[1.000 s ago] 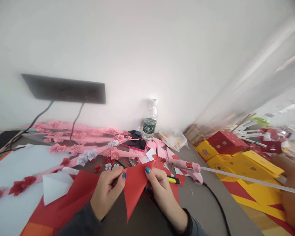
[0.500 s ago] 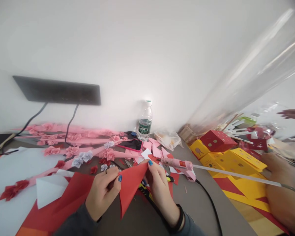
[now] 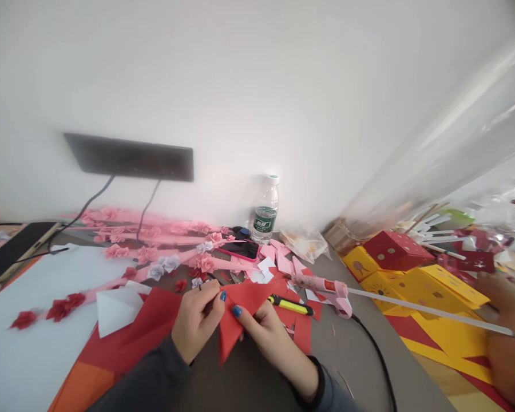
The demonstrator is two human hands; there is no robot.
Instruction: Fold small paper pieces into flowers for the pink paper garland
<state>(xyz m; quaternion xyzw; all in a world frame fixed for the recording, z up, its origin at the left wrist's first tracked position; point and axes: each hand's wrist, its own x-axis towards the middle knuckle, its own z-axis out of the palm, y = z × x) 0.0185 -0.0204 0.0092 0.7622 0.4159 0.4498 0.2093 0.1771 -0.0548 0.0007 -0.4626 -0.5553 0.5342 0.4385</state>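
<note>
A folded piece of red paper [image 3: 252,294] is held up between my two hands, above the table's front. My left hand [image 3: 198,320] pinches its left corner between thumb and fingers. On the right, my right hand [image 3: 269,335] grips the paper with the thumb pressed on its face and the fingers behind, partly hidden. Just beyond lies a yellow and black utility knife [image 3: 292,305]. A pink glue gun [image 3: 324,288] with a long glue stick [image 3: 429,312] rests to the right, among pink, red and white paper scraps [image 3: 283,263].
Pink stems with paper roses [image 3: 157,268] spread over the left side, near white sheets [image 3: 38,297] and red paper [image 3: 129,337]. A water bottle [image 3: 265,212] and a phone [image 3: 241,249] stand behind. Yellow and red boxes [image 3: 429,286] and another person's arm [image 3: 510,337] are at right.
My right hand has moved from the paper's upper right corner to its lower middle, thumb now on its face. The paper has turned and the view has shifted left.
</note>
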